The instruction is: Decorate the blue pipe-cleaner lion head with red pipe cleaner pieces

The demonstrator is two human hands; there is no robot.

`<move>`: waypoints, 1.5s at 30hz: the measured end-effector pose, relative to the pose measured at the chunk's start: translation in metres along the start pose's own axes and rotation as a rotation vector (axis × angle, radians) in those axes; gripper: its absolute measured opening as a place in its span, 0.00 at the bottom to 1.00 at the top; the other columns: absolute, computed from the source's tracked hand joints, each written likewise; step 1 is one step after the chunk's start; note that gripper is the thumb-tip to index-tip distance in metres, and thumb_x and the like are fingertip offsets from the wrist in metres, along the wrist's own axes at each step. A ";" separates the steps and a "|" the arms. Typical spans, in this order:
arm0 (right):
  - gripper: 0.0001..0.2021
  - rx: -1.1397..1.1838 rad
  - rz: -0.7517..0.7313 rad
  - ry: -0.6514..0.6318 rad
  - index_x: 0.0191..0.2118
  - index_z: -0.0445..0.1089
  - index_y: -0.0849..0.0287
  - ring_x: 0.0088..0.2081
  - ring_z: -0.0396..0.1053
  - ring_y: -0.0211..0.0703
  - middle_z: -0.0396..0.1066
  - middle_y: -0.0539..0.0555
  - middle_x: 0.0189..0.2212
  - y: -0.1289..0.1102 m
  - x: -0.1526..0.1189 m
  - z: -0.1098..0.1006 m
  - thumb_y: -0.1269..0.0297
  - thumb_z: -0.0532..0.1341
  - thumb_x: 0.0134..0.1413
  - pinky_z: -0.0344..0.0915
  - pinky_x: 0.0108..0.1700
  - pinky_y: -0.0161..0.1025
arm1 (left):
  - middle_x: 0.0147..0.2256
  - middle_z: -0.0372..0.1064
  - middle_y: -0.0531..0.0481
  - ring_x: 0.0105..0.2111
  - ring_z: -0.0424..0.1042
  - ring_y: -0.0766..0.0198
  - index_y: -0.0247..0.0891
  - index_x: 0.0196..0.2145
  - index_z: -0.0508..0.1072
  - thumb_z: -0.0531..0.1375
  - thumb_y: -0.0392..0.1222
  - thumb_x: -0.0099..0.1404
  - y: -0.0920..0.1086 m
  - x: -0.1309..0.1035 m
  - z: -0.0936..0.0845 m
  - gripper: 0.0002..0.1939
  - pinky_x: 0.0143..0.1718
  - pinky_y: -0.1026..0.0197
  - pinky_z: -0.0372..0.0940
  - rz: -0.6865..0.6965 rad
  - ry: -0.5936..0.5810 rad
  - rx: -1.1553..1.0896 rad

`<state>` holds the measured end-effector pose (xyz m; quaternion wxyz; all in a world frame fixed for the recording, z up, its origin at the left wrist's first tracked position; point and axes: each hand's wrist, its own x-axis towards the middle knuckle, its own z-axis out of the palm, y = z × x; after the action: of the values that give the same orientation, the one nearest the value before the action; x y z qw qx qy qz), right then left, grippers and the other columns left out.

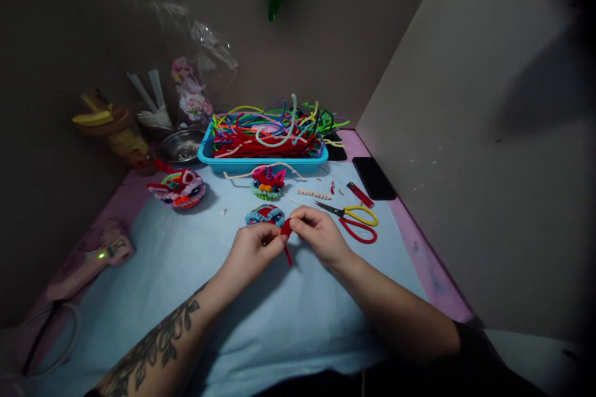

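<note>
Between my two hands is a red pipe cleaner (pixel 287 231), bent into a small flat shape, with one straight end hanging down. My left hand (pixel 258 243) pinches its lower left side. The fingertips of my right hand (pixel 319 232) are closed on its upper right side. Just behind my hands lies a fuzzy head (pixel 264 214) in light blue and red, partly covered by my left hand. Farther back stands a similar head (pixel 267 185) with a pink and green trim. Scissors (pixel 356 218) with one yellow and one red handle lie to the right of my right hand.
A blue basket (pixel 265 164) full of coloured pipe cleaners stands at the back. A finished-looking lion head (pixel 179 189) sits at the left. A pink glue gun (pixel 100 260) lies left, a metal bowl (pixel 179 147) behind it. A red lighter (pixel 360 195) and a phone (pixel 374 178) lie right.
</note>
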<state>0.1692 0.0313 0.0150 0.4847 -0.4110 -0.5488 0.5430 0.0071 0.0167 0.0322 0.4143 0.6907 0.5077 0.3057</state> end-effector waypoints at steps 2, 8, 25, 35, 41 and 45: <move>0.06 -0.088 0.019 -0.065 0.31 0.72 0.60 0.32 0.66 0.39 0.69 0.50 0.28 -0.008 0.001 -0.005 0.63 0.63 0.48 0.61 0.36 0.36 | 0.18 0.63 0.55 0.20 0.60 0.70 0.34 0.21 0.70 0.55 0.42 0.59 -0.004 0.000 -0.002 0.13 0.22 0.67 0.54 0.036 -0.014 0.048; 0.05 -0.429 -0.027 -0.126 0.25 0.72 0.60 0.28 0.64 0.35 0.68 0.49 0.24 -0.021 0.001 -0.011 0.70 0.61 0.48 0.59 0.31 0.33 | 0.22 0.67 0.52 0.24 0.64 0.67 0.35 0.24 0.72 0.54 0.36 0.60 -0.007 0.000 -0.006 0.10 0.26 0.65 0.56 0.201 -0.085 0.240; 0.08 -0.338 -0.146 0.142 0.24 0.69 0.59 0.27 0.62 0.36 0.64 0.48 0.23 -0.018 -0.006 -0.003 0.65 0.61 0.51 0.59 0.30 0.33 | 0.26 0.75 0.52 0.25 0.70 0.66 0.38 0.28 0.77 0.59 0.40 0.59 -0.003 -0.002 -0.007 0.07 0.27 0.65 0.61 0.086 0.065 0.145; 0.12 0.047 -0.005 0.209 0.25 0.66 0.58 0.22 0.56 0.34 0.61 0.47 0.19 0.004 -0.009 0.010 0.56 0.63 0.50 0.54 0.24 0.33 | 0.21 0.71 0.52 0.21 0.67 0.68 0.36 0.28 0.77 0.61 0.41 0.57 0.006 -0.004 -0.002 0.07 0.23 0.67 0.61 0.010 0.273 -0.068; 0.13 0.290 0.134 0.153 0.22 0.63 0.58 0.18 0.50 0.31 0.56 0.44 0.15 0.008 -0.008 0.017 0.57 0.65 0.45 0.46 0.20 0.31 | 0.20 0.70 0.53 0.18 0.65 0.70 0.35 0.30 0.76 0.60 0.43 0.58 0.008 -0.006 0.000 0.09 0.20 0.69 0.60 -0.077 0.314 -0.218; 0.13 0.354 0.176 0.126 0.22 0.63 0.59 0.18 0.51 0.30 0.57 0.44 0.15 0.007 -0.008 0.019 0.58 0.65 0.43 0.46 0.20 0.31 | 0.20 0.69 0.53 0.18 0.64 0.71 0.34 0.32 0.75 0.62 0.45 0.57 0.006 -0.004 0.004 0.11 0.19 0.69 0.60 -0.122 0.347 -0.333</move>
<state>0.1512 0.0205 0.0088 0.5334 -0.3991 -0.3752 0.6446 0.0119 0.0112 0.0355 0.4466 0.5184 0.5547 0.4735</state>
